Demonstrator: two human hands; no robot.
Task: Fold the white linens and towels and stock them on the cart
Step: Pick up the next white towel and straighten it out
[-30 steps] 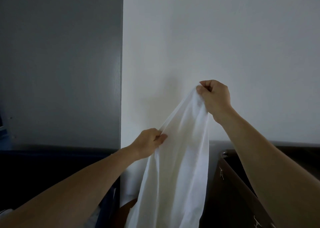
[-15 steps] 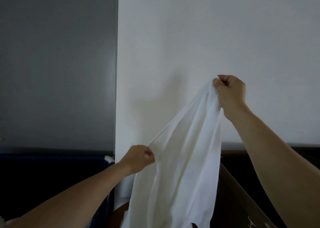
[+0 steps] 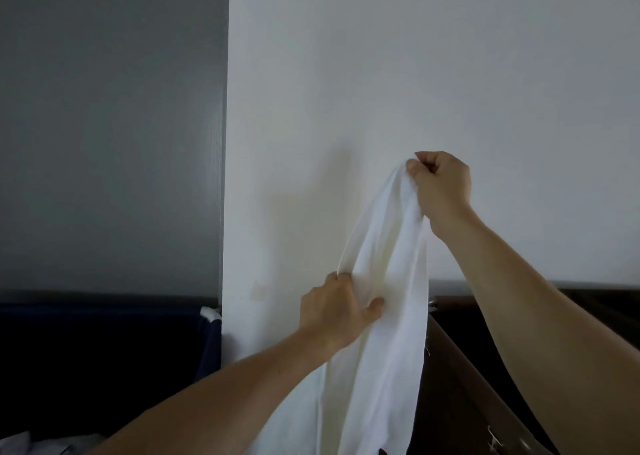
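Observation:
A white linen point(image 3: 384, 333) hangs in front of me against a white wall, running down past the bottom of the head view. My right hand point(image 3: 441, 188) grips its top corner, raised at the centre right. Lower and to the left, my left hand point(image 3: 337, 311) holds the cloth's left edge, thumb pressed across the fabric. The linen is bunched into long vertical folds between the two hands. Its lower end is hidden below the frame.
A dark brown cart or bin point(image 3: 485, 385) stands at the lower right, its rim slanting down. A dark blue bin point(image 3: 104, 344) sits at the lower left, with pale cloth point(image 3: 20, 446) at the bottom left corner. A grey panel point(image 3: 104, 125) fills the left.
My left hand has moved right and inward along the linen's edge, closer under my right hand. The cloth, spread wider before, now hangs narrower and more bunched.

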